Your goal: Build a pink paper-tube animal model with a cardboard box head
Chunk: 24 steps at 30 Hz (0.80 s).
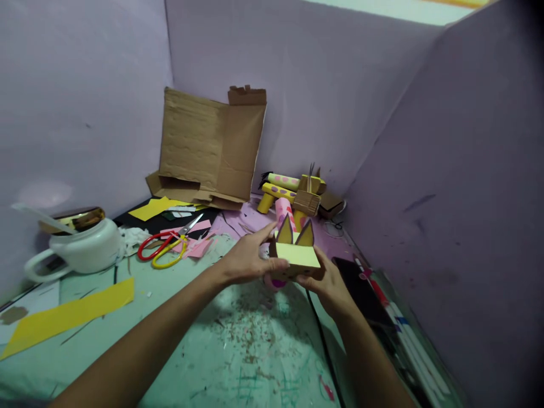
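Note:
My left hand [249, 256] and my right hand [329, 280] hold a small cardboard box [300, 256] between them, one on each side. Pale yellow paper covers its upper face, and two pointed cardboard ears [305, 233] with dark edges stand up from its far edge. Right behind the box is a pink spotted tube [283, 208]; whether the two are joined is hidden. A bit of pink and magenta [278, 283] shows under the box. Both hands have fingers and thumbs pressed against the cardboard.
Scissors [172, 242] with red and yellow handles lie left, beside paper scraps. Further left are a white pot [87, 246] and a yellow strip [72, 314]. A large cardboard piece [212, 144] leans at the back, near spotted tube figures [280, 190]. A black cable [321, 334] runs along the right.

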Motion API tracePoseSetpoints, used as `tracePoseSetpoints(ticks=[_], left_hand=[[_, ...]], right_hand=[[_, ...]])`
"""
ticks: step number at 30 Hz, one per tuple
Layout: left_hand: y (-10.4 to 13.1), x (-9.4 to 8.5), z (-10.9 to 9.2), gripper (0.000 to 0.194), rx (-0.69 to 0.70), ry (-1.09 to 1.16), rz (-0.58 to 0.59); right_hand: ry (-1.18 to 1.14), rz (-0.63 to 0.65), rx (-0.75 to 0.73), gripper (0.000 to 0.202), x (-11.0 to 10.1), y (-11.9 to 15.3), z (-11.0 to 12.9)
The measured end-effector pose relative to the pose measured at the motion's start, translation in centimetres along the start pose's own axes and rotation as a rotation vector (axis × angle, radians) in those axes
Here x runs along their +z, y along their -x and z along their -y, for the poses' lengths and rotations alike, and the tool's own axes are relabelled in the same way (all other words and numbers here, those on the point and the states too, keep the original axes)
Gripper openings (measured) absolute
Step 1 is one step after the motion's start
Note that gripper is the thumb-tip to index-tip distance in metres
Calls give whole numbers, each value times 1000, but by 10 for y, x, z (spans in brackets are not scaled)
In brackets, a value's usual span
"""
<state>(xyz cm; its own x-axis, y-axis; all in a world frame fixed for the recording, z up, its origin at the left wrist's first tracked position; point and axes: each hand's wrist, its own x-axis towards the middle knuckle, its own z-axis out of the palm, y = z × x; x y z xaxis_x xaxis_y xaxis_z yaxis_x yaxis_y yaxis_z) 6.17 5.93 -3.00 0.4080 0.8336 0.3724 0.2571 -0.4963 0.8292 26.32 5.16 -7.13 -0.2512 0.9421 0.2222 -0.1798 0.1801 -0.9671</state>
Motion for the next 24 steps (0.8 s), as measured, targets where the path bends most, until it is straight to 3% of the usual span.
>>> tracePoseSetpoints(ticks=[3, 5, 8, 12, 15, 18, 21, 24], left_hand=[[0, -13, -2, 58, -31, -80, -42], [0, -21, -1, 43, -75, -231, -198], [1, -35, 5, 38, -166, -412, -489], [7, -50, 24, 24, -240, -487, -639], [13, -51, 43, 30, -263, -472, -573], [16, -44, 56, 41, -241, -421, -435], [16, -34, 60, 49, -186, -350, -300], [16, -23, 60, 45, -156, -294, -223]], right_hand=[[34, 10, 12, 60, 0, 0, -1], [47, -11, 16, 65, -1, 0, -1], [87, -32, 22, 67, -2, 0, -1], [127, -18, 45, 65, -5, 1, -1], [137, -26, 57, 68, -5, 1, -1], [132, -34, 63, 67, -6, 1, -2], [137, -38, 72, 67, -7, 2, -4], [144, -61, 72, 69, -10, 2, -6]])
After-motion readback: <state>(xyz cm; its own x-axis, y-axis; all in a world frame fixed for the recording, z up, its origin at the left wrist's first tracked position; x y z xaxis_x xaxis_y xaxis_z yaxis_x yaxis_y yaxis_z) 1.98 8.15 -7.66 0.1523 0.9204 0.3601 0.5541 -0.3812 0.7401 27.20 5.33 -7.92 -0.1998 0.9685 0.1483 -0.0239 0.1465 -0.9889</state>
